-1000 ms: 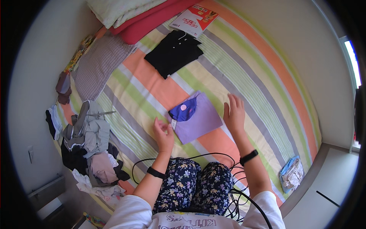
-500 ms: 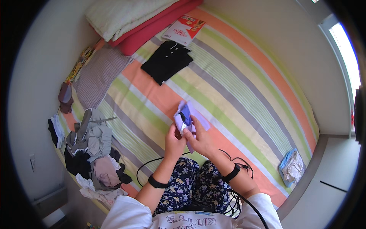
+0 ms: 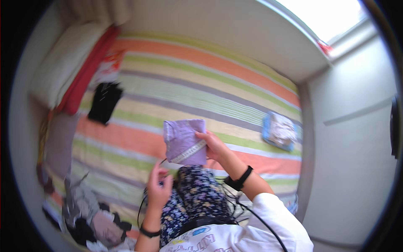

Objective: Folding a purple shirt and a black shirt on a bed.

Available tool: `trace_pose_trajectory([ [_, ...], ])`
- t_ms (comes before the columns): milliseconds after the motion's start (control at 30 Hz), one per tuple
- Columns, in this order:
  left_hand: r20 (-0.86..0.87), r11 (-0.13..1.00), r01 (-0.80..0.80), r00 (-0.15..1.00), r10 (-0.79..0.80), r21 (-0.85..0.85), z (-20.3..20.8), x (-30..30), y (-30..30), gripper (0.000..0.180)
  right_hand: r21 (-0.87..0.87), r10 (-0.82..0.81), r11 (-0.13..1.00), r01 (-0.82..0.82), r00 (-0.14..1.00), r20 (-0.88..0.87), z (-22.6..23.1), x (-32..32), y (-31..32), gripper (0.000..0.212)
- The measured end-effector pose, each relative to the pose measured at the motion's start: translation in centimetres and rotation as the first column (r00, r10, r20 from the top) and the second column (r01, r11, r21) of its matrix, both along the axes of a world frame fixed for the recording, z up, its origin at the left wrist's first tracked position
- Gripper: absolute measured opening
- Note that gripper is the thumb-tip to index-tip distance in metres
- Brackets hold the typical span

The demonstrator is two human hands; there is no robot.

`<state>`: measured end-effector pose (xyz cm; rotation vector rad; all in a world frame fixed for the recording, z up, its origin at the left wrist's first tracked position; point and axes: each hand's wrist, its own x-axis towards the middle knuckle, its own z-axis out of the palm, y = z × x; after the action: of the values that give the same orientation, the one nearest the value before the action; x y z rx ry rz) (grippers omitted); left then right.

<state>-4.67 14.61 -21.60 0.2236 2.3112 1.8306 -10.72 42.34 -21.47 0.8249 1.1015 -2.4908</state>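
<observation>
A light purple piece of clothing, folded into a flat square with a pale lace-like band across it, is held up over my lap. My right hand grips its right edge, thumb on the front. Below its lower left corner is my left hand, apart from the cloth, fingers loosely bent and spread with nothing between them.
Farther right on the striped bed sheet lies a small stack of folded blue and whitish cloth. Folded black clothing is at the far left, below a red and white packet. Jumbled clothes lie lower left. Black cables run beside my legs.
The view has swung to the right. The purple clothing, held in both hands before, is now a flat square in my right hand alone; my left hand has let go and moved down left.
</observation>
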Motion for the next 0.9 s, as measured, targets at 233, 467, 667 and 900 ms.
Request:
trace_pose_trajectory([
  [233,0.013,0.905,0.198,0.978,-0.208,-0.377,-3.3,5.9,-5.9,0.06,-0.023,-0.536,0.84,0.543,0.821,-0.199,0.6,7.8,16.3,0.036],
  [467,-0.065,0.799,0.214,0.951,-0.301,-0.562,-4.4,6.0,-5.1,0.054,-0.081,-0.823,0.529,0.845,0.486,-0.295,1.4,15.1,29.2,0.039],
  [667,-0.085,0.787,0.192,0.952,-0.295,-0.586,-4.2,5.7,-4.4,0.047,-0.106,-0.896,0.299,0.948,0.241,-0.373,-0.1,18.7,39.6,0.043],
  [900,-0.093,0.777,0.171,0.955,-0.283,-0.606,-3.9,5.8,-3.9,0.043,0.14,-0.981,0.194,0.971,0.193,0.019,-11.7,23.6,41.5,0.044],
])
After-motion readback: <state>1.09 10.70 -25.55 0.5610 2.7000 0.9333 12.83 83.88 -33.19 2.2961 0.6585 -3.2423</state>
